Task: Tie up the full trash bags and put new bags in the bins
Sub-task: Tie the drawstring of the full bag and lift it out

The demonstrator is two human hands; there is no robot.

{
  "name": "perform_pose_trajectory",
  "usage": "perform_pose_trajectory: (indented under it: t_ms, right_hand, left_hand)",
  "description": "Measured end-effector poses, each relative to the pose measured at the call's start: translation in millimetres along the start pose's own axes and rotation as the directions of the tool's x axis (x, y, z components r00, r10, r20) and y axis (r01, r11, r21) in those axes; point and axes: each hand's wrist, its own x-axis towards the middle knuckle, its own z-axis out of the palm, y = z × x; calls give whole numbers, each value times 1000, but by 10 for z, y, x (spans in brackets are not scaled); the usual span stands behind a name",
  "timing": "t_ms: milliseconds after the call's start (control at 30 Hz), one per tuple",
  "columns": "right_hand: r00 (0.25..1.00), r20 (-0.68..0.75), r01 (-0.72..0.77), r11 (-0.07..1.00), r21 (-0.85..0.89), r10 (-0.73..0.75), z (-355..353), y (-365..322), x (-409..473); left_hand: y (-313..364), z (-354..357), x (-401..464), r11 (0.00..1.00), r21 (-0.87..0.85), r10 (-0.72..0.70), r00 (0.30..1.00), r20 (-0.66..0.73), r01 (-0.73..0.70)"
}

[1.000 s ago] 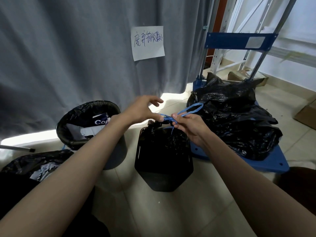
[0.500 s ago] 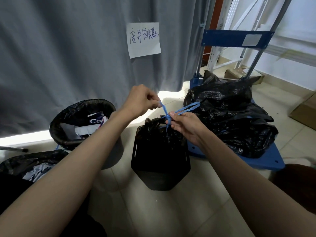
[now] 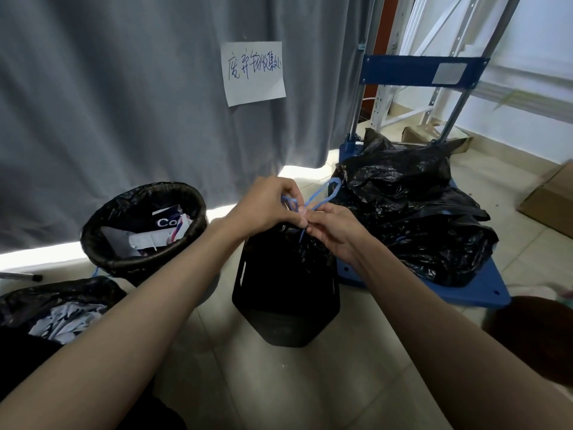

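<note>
Blue drawstring (image 3: 322, 193), black trash bag (image 3: 279, 252), grey curtain (image 3: 124, 103), blue cart (image 3: 477, 287).

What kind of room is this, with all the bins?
Probably a waste-collection corner of an office or storeroom. A handwritten paper sign hangs on a grey curtain, lined bins hold paper scraps, and filled black bags lie piled on a blue platform trolley.

Grey curtain (image 3: 124, 88) spans 9 to 12 o'clock, bearing a handwritten paper note (image 3: 252, 72). Daylight glows beneath its hem. Pale tiled floor (image 3: 279, 383). White metal shelving (image 3: 412, 57) and white wall (image 3: 539, 57) at 1–2 o'clock; cardboard box (image 3: 548, 203) at 3 o'clock.
</note>
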Motion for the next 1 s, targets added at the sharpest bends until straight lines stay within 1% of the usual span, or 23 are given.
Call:
perform_pose_trajectory:
  t_ms: [133, 267, 400, 633, 733, 867, 1000]
  right_hand:
    - [999, -44, 8, 1000, -28, -10, -16, -1, -7]
    - [998, -65, 16, 1000, 3, -16, -28, -11, -27]
    - [997, -66, 21, 998, -67, -25, -16, -15, -29]
    - [997, -61, 31, 985, -168, -42, -5, -7, 8]
    - [999, -30, 32, 975, -221, -39, 1, -41, 23]
    - [996, -25, 79, 947, -311, -91, -5, -71, 29]
    - [994, -31, 95, 952, -292, -109, -49, -70, 44]
  left_hand:
    - [2, 36, 14, 999, 34, 32, 996, -89, -29]
    - [-4, 51, 9, 997, 70, 37, 994, -105, -29]
    - [-21, 65, -9, 994, 103, 40, 990, -133, -26]
    - [-16, 63, -27, 987, 162, 18, 992, -122, 2]
    - [-24, 59, -37, 984, 179, 27, 992, -121, -5]
    - [-31, 78, -46, 976, 216, 63, 993, -101, -40]
    - [-32, 51, -48, 978, 199, 76, 992, -97, -56]
